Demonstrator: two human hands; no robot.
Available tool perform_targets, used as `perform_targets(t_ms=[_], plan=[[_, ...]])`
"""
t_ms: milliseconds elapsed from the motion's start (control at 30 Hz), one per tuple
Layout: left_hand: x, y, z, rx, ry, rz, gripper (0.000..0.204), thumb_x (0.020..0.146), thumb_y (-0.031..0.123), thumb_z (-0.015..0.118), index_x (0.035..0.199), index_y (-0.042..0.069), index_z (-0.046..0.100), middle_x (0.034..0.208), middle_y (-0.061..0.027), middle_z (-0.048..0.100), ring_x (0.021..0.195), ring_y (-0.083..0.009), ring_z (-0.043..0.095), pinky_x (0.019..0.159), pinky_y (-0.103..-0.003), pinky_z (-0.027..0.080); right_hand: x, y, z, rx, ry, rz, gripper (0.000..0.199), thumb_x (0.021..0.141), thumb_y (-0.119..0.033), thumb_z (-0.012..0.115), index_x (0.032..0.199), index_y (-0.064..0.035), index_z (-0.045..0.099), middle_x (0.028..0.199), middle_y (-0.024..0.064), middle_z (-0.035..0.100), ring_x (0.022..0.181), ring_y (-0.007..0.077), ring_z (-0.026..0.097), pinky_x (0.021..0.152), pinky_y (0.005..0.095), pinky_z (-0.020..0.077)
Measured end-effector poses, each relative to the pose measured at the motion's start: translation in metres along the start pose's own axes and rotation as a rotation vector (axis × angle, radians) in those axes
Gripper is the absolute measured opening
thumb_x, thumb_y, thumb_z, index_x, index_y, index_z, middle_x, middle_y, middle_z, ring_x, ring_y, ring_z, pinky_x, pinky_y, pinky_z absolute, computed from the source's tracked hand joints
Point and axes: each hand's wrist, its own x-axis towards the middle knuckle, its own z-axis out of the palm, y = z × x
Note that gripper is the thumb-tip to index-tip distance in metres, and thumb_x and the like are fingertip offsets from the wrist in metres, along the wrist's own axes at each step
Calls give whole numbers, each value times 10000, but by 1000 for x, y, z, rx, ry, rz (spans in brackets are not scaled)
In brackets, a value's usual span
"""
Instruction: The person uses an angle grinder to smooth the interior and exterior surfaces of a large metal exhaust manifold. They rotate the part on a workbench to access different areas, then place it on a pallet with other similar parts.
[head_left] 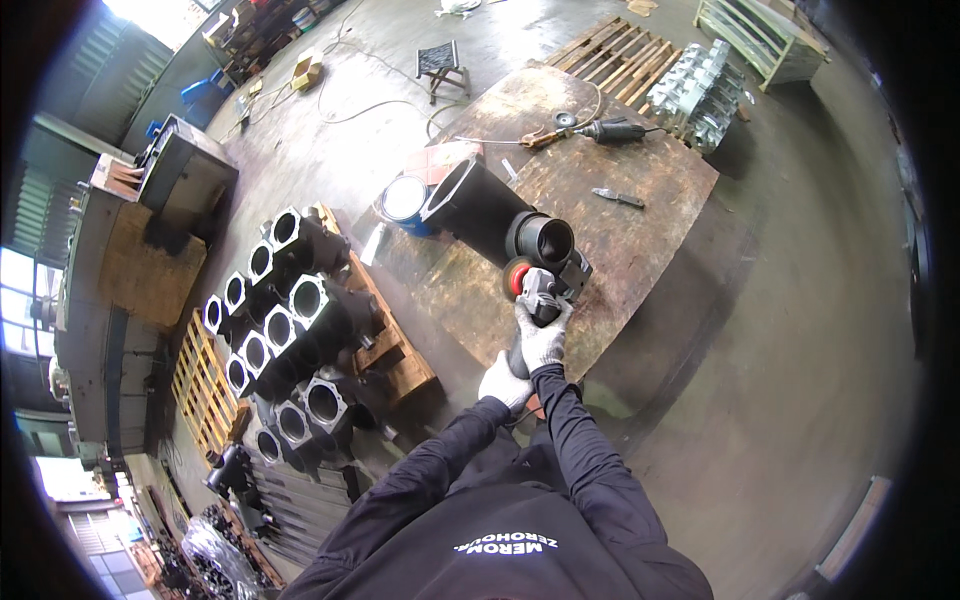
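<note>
An angle grinder (540,286) with a red-faced disc (516,279) is held in both my white-gloved hands. My right hand (544,338) is wrapped round the front of it, just behind the metal head. Lower down, my left hand (505,384) closes round the rear of its body. The disc is beside a black cast metal housing (480,208) that lies on the worktable (620,255); whether it touches I cannot tell. The housing's round pipe end (548,240) faces me, and its wide opening points to the far left.
A utility knife (618,197) and a second grinder (610,131) lie on the table. A paint can (406,203) stands at its left edge. Several black housings (323,400) sit on pallets to the left. Silver castings (692,92) and a folding stool (438,62) are beyond the table.
</note>
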Motion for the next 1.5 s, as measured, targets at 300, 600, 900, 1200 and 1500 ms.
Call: perform_targets(t_ms=[300,600,900,1200,1500], plan=[[14,-4,26,-23,107,-20,710,762,474,746,1241,2,519,1123,-271,675,1088,-416,657,914,-435,512,17,15,0,39,-86,39,778,749,-276,882,1343,-84,418,1242,201,608,1111,310,641,920,433,518],[12,4,15,13,89,-21,672,771,456,763,1204,-11,547,1123,-266,677,1100,-392,660,919,-409,510,21,14,6,158,-89,23,801,740,-236,893,1349,-39,411,1274,197,586,1141,287,625,959,418,508],[-12,1,16,74,5,26,769,742,537,725,1259,10,508,1144,-284,664,1119,-420,641,948,-448,498,-8,-2,-23,185,1,38,756,784,-231,874,1340,-56,392,1223,172,586,1092,251,607,947,384,493],[-9,6,8,-12,25,37,545,759,314,743,1153,13,515,1074,-291,669,1053,-446,652,878,-460,512,-1,1,-10,83,-12,-123,791,756,-282,886,1353,-72,411,1225,194,612,1124,303,627,962,415,496],[19,-10,19,92,-41,-2,734,741,517,733,1241,15,543,1158,-285,664,1117,-412,647,942,-448,508,12,25,-6,56,37,116,735,772,-285,878,1296,-48,422,1189,146,601,1052,232,606,935,387,492]])
